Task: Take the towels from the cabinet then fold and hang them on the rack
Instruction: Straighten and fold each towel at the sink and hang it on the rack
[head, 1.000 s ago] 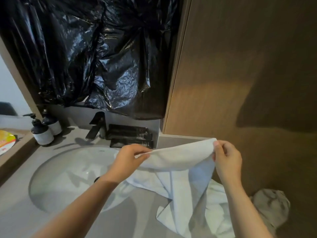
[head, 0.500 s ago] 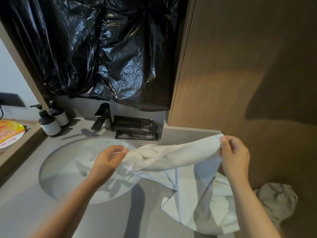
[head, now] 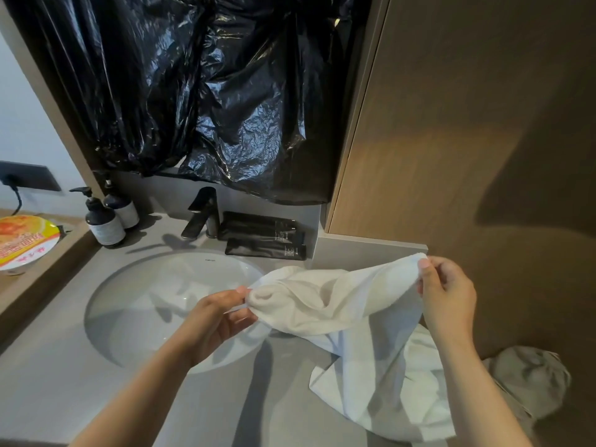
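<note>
Left hand dropped lower, regripped bunched towel edge.

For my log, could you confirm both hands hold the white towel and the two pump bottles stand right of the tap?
No: the head view shows the pump bottles left of the tap; left hand and right hand do hold the white towel.

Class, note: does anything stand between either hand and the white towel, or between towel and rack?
Nothing: the left hand and right hand both pinch the white towel at its upper edge. No rack is in view, so that path cannot be judged.
</note>
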Action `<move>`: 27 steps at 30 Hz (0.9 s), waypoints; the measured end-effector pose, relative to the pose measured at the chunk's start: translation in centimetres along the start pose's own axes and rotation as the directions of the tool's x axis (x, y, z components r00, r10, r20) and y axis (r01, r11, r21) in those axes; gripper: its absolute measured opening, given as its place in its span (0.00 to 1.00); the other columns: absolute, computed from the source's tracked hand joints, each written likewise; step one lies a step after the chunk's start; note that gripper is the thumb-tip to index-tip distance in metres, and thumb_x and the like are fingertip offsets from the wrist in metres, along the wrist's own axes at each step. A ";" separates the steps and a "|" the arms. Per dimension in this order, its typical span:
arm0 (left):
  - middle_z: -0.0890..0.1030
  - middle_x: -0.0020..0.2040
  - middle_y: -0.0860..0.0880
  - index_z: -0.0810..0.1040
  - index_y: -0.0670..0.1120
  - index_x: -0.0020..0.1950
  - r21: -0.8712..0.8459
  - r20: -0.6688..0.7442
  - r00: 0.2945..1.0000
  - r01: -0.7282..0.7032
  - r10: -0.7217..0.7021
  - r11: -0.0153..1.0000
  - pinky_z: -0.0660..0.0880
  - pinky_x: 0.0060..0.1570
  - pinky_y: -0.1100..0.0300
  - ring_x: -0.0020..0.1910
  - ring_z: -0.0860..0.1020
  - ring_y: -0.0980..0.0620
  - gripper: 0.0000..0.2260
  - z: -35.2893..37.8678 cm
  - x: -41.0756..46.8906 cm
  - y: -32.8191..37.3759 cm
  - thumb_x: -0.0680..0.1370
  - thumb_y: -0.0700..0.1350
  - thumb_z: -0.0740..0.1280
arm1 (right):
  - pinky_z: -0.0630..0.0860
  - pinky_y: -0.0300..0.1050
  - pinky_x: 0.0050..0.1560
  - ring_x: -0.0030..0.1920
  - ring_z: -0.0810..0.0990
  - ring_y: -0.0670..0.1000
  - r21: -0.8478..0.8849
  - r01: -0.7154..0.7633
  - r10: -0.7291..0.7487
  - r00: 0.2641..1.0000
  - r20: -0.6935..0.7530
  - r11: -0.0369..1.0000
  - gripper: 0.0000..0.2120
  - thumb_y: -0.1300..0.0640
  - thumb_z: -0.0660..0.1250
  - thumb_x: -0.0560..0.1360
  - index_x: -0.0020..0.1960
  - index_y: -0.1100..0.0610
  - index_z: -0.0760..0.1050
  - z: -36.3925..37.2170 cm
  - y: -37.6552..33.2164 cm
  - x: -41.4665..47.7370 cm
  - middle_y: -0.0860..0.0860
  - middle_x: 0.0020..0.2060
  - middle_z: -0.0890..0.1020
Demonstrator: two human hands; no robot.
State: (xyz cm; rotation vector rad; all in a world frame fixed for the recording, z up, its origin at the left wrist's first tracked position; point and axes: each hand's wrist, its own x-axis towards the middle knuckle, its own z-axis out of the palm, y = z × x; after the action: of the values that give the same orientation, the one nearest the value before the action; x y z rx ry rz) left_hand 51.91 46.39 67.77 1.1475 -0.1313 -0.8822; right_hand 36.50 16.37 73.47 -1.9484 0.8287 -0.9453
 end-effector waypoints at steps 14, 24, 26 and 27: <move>0.85 0.46 0.45 0.82 0.38 0.57 0.134 0.090 0.996 0.004 -0.016 0.991 0.79 0.49 0.60 0.43 0.83 0.52 0.19 2.1 -0.2 1.0 0.72 0.48 0.73 | 0.68 0.31 0.33 0.31 0.75 0.40 0.036 -0.009 0.008 1.000 0.012 0.999 0.08 0.55 0.62 0.80 0.46 0.55 0.78 0.0 -0.4 -0.8 0.50 0.31 0.78; 0.83 0.37 0.43 0.82 0.42 0.42 0.473 -0.326 0.914 -0.065 0.243 0.879 0.75 0.28 0.61 0.29 0.79 0.51 0.12 2.3 -0.5 1.6 0.63 0.37 0.81 | 0.70 0.37 0.36 0.32 0.75 0.42 0.030 -0.006 0.006 1.000 0.007 1.000 0.08 0.54 0.62 0.81 0.46 0.54 0.78 -0.6 -0.5 -0.8 0.50 0.32 0.78; 0.79 0.35 0.48 0.81 0.46 0.41 0.835 -0.314 0.787 -0.037 0.531 0.549 0.72 0.31 0.59 0.31 0.75 0.53 0.09 2.0 -0.6 1.6 0.67 0.40 0.78 | 0.70 0.39 0.36 0.33 0.75 0.44 0.032 -0.002 0.001 1.000 0.005 0.999 0.08 0.54 0.62 0.81 0.47 0.54 0.78 -0.6 -0.5 -0.8 0.50 0.32 0.79; 0.77 0.35 0.51 0.80 0.47 0.41 0.934 -0.223 0.723 -0.033 0.654 0.355 0.70 0.32 0.60 0.32 0.73 0.54 0.09 1.9 -0.8 1.6 0.67 0.40 0.78 | 0.71 0.40 0.37 0.34 0.75 0.45 0.033 0.002 -0.002 1.000 0.007 0.999 0.08 0.54 0.62 0.81 0.47 0.54 0.78 -0.6 -0.5 -0.9 0.50 0.32 0.79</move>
State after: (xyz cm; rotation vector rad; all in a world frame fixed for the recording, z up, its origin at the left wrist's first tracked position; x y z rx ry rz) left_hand 51.29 45.72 70.24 2.2664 -0.3826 0.1131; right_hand 35.69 17.09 73.88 -1.9230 0.8027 -0.9474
